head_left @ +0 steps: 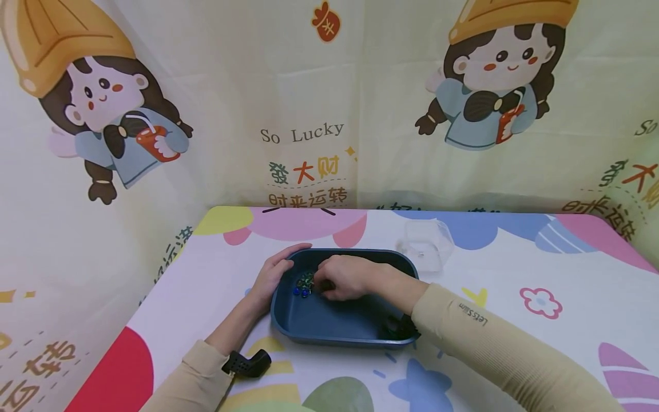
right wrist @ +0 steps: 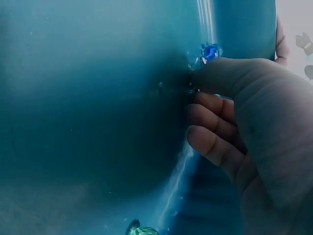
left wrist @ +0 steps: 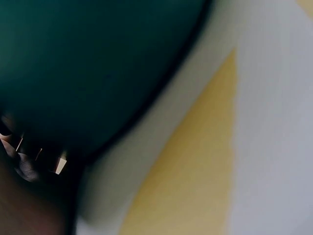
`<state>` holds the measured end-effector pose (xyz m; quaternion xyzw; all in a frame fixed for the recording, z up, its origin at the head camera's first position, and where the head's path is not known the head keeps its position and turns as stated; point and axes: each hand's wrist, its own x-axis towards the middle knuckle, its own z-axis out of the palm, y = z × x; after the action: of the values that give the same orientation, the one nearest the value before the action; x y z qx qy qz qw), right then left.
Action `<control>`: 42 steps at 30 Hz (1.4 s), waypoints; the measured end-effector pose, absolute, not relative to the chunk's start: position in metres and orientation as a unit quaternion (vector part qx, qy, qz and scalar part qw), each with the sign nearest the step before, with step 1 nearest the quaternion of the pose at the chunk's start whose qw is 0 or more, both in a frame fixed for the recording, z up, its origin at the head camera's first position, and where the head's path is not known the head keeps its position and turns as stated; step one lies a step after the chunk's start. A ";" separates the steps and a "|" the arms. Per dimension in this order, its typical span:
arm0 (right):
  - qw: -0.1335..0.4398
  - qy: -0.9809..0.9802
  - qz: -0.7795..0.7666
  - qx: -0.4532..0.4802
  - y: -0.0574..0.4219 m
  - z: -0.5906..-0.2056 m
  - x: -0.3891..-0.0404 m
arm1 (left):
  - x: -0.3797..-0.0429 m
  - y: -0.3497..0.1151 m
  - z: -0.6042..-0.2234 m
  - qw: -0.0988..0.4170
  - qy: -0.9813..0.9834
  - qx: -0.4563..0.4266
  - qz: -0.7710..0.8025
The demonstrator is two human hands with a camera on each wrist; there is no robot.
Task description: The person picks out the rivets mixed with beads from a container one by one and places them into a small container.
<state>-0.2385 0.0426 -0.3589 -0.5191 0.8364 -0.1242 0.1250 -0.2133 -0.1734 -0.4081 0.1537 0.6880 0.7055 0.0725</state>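
Observation:
A dark blue plastic basin point(head_left: 329, 326) stands on the table, its outer side filling much of the left wrist view. My left hand point(head_left: 270, 280) grips its left rim, thumb on the edge and fingers along the outside. Inside the basin, my right hand point(head_left: 347, 279) reaches down with curled fingers beside a small cluster of green and blue glass marbles point(head_left: 305, 283). In the right wrist view, a blue marble point(right wrist: 211, 51) and clear ones lie by the thumb. Whether a marble sits between the fingertips is hidden. A green marble point(right wrist: 144, 230) lies apart, at the lower edge.
Behind the basin's right corner sits a clear plastic box point(head_left: 426, 246). Dark objects point(head_left: 399, 327), hard to make out, lie in the basin's near right corner. A black wrist strap mount point(head_left: 249, 364) is on the left forearm. A printed curtain point(head_left: 391, 103) hangs behind the table.

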 end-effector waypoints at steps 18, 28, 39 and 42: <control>0.140 0.841 -0.139 -0.504 0.047 -0.356 -0.236 | -0.213 -0.174 -0.408 0.074 0.684 0.146 0.711; 0.110 0.843 -0.206 -0.485 0.056 -0.352 -0.236 | -0.213 -0.173 -0.409 0.072 0.686 0.150 0.708; 0.078 0.838 -0.275 -0.466 0.066 -0.345 -0.233 | -0.211 -0.173 -0.407 0.073 0.686 0.149 0.709; 0.071 0.835 -0.290 -0.462 0.068 -0.344 -0.233 | -0.211 -0.173 -0.407 0.074 0.688 0.150 0.706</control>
<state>-0.2331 0.0678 -0.3444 -0.4619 0.8353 -0.2898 0.0708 -0.2110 -0.1731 -0.4068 0.1501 0.6882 0.7060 0.0738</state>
